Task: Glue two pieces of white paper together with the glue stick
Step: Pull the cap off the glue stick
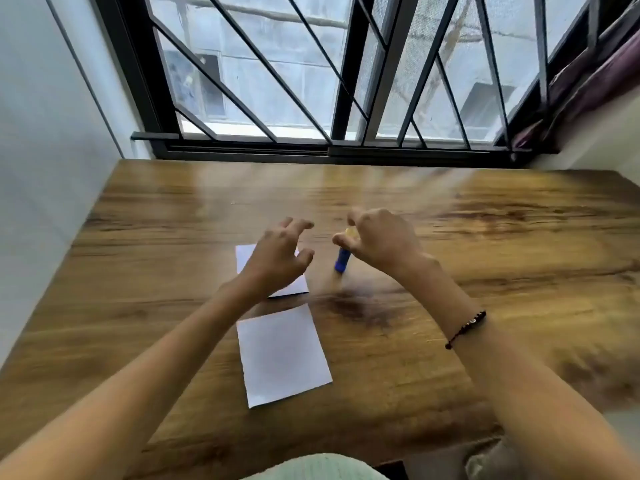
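Two white paper pieces lie on the wooden table (pixel 502 278). The near paper (pixel 282 355) lies flat in front of me. My left hand (pixel 280 258) hovers over the far paper (pixel 246 258) with fingers spread and hides most of it. To the right, my right hand (pixel 377 240) pinches the yellowish top end of the blue glue stick (pixel 343 260), which points down toward the table, slightly tilted. I cannot tell whether its lower end touches the wood. The picture is blurred by motion.
A barred window (pixel 311 81) runs along the table's far edge, with a white wall (pixel 45 133) on the left. A dark bracelet (pixel 467 327) sits on my right wrist. A pale green garment (pixel 311 467) shows at the bottom edge.
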